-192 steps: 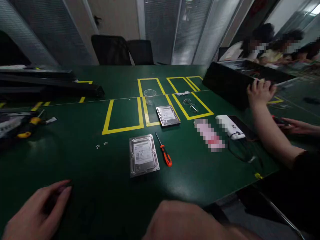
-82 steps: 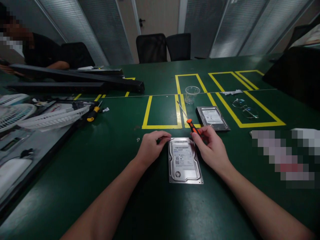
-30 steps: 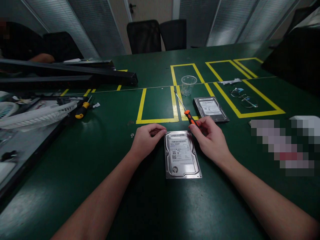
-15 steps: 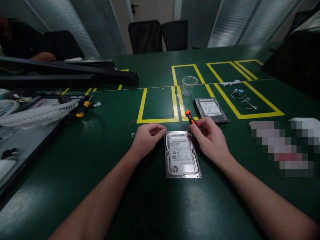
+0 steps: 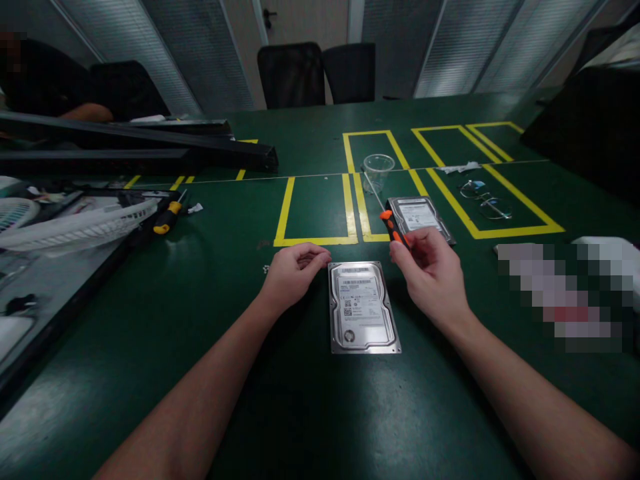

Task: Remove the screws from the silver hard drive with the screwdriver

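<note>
In front of me a silver hard drive (image 5: 363,310) lies flat on the green table, label side up. My left hand (image 5: 296,270) is closed beside its far left corner, thumb and fingertips pressed together; whatever they may pinch is too small to make out. My right hand (image 5: 431,270) grips an orange-and-black screwdriver (image 5: 394,230), its shaft slanting up and away to the left. The shaft's tip overlaps a clear plastic cup (image 5: 379,177) in the picture; contact cannot be told. A second hard drive (image 5: 417,215) sits behind my right hand, partly covered by it.
Yellow tape (image 5: 320,241) marks rectangles on the table. Eyeglasses (image 5: 490,202) lie at the right. To the left are a yellow-and-black screwdriver (image 5: 168,217), a tray of parts (image 5: 75,293) and long black bars (image 5: 150,143). A person (image 5: 55,87) sits at the far left.
My right hand has moved slightly to the right with the screwdriver, away from the near hard drive. My left hand has barely shifted.
</note>
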Action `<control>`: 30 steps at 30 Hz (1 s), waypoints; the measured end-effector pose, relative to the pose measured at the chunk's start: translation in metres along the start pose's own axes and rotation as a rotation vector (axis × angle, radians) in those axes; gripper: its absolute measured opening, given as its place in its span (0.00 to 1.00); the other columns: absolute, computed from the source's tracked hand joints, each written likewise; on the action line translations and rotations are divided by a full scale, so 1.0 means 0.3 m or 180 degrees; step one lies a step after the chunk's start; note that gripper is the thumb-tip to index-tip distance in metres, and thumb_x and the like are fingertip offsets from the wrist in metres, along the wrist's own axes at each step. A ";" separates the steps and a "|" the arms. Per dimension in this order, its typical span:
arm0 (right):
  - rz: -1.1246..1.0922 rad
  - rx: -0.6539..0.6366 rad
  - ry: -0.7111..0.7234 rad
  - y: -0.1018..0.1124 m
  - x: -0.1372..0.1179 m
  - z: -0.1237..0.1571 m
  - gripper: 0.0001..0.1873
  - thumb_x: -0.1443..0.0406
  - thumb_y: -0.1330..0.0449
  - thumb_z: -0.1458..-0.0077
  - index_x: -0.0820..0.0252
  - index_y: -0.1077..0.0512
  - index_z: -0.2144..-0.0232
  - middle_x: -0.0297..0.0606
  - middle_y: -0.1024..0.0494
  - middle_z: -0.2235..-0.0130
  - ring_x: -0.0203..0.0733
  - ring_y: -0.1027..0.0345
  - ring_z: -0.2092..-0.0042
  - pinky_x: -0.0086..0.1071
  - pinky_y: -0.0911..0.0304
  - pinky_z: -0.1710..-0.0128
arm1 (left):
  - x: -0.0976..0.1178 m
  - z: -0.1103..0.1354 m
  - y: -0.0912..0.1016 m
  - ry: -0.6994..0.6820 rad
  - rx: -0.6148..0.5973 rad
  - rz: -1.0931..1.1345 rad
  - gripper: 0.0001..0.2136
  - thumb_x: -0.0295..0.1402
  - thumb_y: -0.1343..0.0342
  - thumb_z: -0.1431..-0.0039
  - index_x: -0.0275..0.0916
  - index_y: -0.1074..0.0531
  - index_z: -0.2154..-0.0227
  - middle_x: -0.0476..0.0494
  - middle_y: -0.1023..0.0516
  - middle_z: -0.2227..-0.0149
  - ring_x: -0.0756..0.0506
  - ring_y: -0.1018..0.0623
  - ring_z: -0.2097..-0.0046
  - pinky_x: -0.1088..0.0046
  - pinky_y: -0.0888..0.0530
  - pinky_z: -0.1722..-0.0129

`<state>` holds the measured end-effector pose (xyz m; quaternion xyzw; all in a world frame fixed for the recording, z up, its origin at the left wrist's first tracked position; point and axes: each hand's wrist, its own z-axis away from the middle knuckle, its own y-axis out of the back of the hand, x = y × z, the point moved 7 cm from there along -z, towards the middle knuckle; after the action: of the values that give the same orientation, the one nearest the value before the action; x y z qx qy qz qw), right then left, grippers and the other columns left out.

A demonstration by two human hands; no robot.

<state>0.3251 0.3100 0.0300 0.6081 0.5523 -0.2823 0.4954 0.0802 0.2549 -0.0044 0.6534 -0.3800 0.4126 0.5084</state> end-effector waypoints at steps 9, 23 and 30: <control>-0.0923 0.0481 0.0500 0.093 -0.198 -0.111 0.07 0.59 0.31 0.40 0.51 0.24 0.63 0.35 0.25 0.63 0.40 0.30 0.65 0.37 0.33 0.68 | 0.046 0.021 0.019 -0.0395 -0.0012 -0.0586 0.07 0.31 0.41 0.35 0.38 0.21 0.58 0.42 0.15 0.60 0.46 0.17 0.60 0.66 0.19 0.55; -0.0470 -0.0096 0.1007 -0.150 -0.254 -0.151 0.16 0.46 0.44 0.32 0.48 0.33 0.55 0.33 0.23 0.66 0.33 0.32 0.76 0.32 0.39 0.78 | 0.056 0.035 -0.002 -0.0698 -0.0233 -0.1179 0.08 0.29 0.42 0.34 0.41 0.19 0.57 0.45 0.14 0.58 0.46 0.17 0.59 0.67 0.22 0.55; -0.0221 -0.0250 0.0951 -0.179 -0.225 -0.131 0.21 0.44 0.47 0.31 0.48 0.32 0.48 0.34 0.25 0.65 0.38 0.29 0.71 0.36 0.34 0.71 | 0.051 0.030 -0.002 -0.0580 -0.0267 -0.1122 0.08 0.29 0.42 0.35 0.41 0.18 0.58 0.46 0.13 0.60 0.46 0.17 0.60 0.68 0.22 0.57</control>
<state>0.2503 0.3142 0.0883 0.6041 0.6512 -0.1838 0.4211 0.0877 0.2450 0.0082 0.7226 -0.3211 0.2402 0.5630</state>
